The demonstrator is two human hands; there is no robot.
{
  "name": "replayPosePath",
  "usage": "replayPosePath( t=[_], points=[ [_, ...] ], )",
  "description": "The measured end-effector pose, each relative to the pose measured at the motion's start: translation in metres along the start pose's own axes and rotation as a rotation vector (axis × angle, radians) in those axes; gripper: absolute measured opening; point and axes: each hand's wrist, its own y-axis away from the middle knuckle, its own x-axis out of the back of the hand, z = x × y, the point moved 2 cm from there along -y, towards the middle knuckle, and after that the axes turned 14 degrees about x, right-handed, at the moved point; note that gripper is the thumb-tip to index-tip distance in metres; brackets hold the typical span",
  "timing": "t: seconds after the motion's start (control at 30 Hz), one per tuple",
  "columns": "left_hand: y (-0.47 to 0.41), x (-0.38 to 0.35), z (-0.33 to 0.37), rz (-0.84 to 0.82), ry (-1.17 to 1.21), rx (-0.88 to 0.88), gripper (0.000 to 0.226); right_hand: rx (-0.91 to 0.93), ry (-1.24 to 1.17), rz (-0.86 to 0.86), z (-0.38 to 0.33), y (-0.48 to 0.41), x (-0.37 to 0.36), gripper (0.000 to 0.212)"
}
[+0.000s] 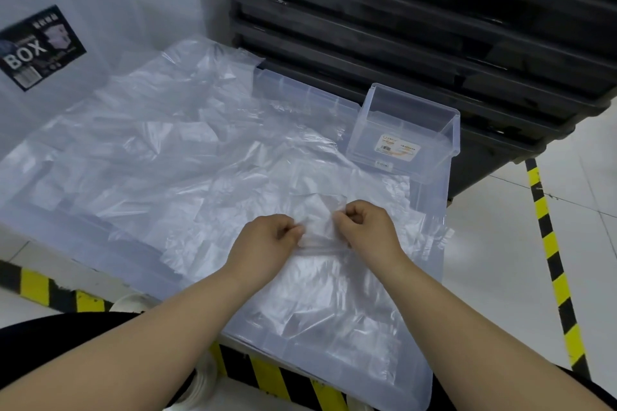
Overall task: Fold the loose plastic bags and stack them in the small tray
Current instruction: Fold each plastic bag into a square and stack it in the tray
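Note:
A small clear plastic bag lies partly folded between my hands on the lid of a clear storage box. My left hand pinches its left edge with curled fingers. My right hand pinches its right edge the same way. Several loose clear bags are spread crumpled across the lid to the left and behind. The small clear tray, with a label inside, stands at the lid's far right corner, beyond my right hand.
A stack of black crates rises behind the tray. A large clear bin with a "BOX" label stands at the far left. Yellow-black floor tape runs along the right and front.

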Motion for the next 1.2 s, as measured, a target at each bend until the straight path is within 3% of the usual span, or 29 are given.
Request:
replayPosePath(
  t=[0.1,0.17,0.23,0.3,0.37,0.5,0.53,0.6,0.67,0.73,0.8,0.9,0.97,1.13,1.2],
  points=[
    [-0.002,0.000,0.004,0.098,0.024,0.051,0.009,-0.012,0.107,-0.007,0.001,-0.007,-0.003,0.032],
    [0.001,-0.001,0.008,0.205,-0.107,0.020,0.021,-0.022,0.144,-0.006,0.001,-0.010,-0.003,0.034],
    [0.002,-0.002,0.011,0.411,-0.351,-0.205,0.024,-0.037,0.185,-0.022,0.001,-0.012,-0.003,0.035],
    [0.000,-0.011,0.010,0.470,-0.523,-0.438,0.034,-0.034,0.232,-0.042,0.001,-0.014,-0.005,0.034],
    [-0.005,-0.021,0.006,0.417,-0.659,-0.522,0.043,-0.031,0.238,-0.059,0.000,-0.015,-0.005,0.031],
    [-0.005,-0.027,0.007,0.184,-0.772,-0.359,0.064,-0.022,0.229,-0.059,-0.002,-0.015,-0.006,0.011],
    [-0.005,-0.029,0.006,0.148,-0.783,-0.309,0.078,-0.017,0.245,-0.051,-0.002,-0.014,-0.006,0.011],
    [-0.006,-0.029,0.004,0.139,-0.865,-0.271,0.091,0.007,0.296,-0.040,-0.002,-0.014,-0.005,0.032],
    [-0.007,-0.031,0.002,0.151,-0.902,-0.259,0.084,0.152,0.494,0.011,-0.006,-0.008,-0.007,0.039],
    [-0.008,-0.032,0.001,0.155,-0.902,-0.260,0.082,0.418,0.718,0.096,-0.008,-0.005,-0.013,0.034],
    [-0.009,-0.032,0.001,0.144,-0.918,-0.254,0.083,0.524,0.803,-0.019,-0.004,-0.004,-0.021,0.043],
    [-0.007,-0.032,0.002,0.096,-0.929,-0.238,0.087,0.433,0.731,-0.333,0.003,-0.002,-0.025,0.083],
    [-0.008,-0.030,0.001,0.081,-0.945,-0.238,0.087,0.403,0.783,-0.440,0.013,-0.003,-0.019,0.093],
    [-0.006,-0.025,0.003,0.069,-0.958,-0.203,0.060,0.281,0.900,-0.496,0.013,-0.004,-0.004,0.058],
    [-0.006,-0.021,0.009,0.072,-0.896,-0.208,0.056,0.230,0.900,-0.493,0.011,-0.003,0.001,0.055]
  ],
)
